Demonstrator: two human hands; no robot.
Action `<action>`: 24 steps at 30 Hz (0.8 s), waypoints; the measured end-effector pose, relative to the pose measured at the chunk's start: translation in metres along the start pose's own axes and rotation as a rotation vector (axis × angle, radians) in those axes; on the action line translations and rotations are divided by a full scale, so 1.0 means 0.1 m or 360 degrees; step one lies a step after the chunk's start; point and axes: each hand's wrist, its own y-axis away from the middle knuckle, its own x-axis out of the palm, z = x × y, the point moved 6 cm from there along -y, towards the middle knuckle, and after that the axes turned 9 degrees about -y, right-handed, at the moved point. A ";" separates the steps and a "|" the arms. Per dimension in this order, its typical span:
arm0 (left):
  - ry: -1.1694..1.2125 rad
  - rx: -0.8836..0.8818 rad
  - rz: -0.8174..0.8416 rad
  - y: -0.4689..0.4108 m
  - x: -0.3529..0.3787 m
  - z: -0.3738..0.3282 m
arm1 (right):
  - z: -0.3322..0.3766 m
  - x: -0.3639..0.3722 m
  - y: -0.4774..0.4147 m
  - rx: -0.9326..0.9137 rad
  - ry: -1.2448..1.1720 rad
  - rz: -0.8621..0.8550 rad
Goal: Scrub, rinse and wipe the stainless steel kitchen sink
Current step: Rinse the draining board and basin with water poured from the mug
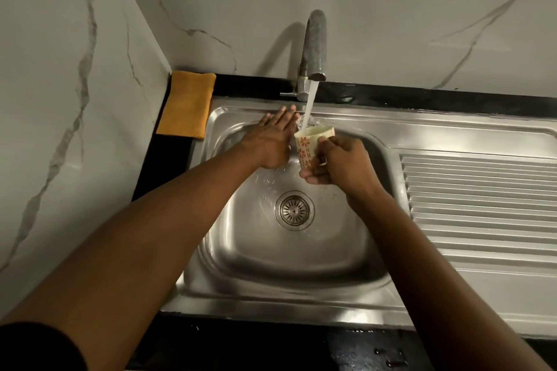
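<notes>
The stainless steel sink [289, 295] lies below me, its round drain strainer [294, 210] in the basin's middle. The tap [315, 45] at the back runs a stream of water into a small paper cup [307, 143] with a red flower pattern. My right hand [340, 167] grips that cup from the right and holds it under the stream. My left hand [272, 140] lies flat, fingers straight, against the sink's back wall and rim just left of the cup. Water splashes on the basin floor under both hands.
A folded orange cloth [187, 104] lies on the black counter at the sink's back left corner. The ribbed drainboard [479, 199] stretches to the right. Marble-look walls close in at the back and left. A wet black counter edge [361, 349] runs along the front.
</notes>
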 end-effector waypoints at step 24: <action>-0.0144 -0.0108 0.0000 0.29 0.12 0.18 | -0.52 0.10 0.01 0.0027 -0.0444 0.0218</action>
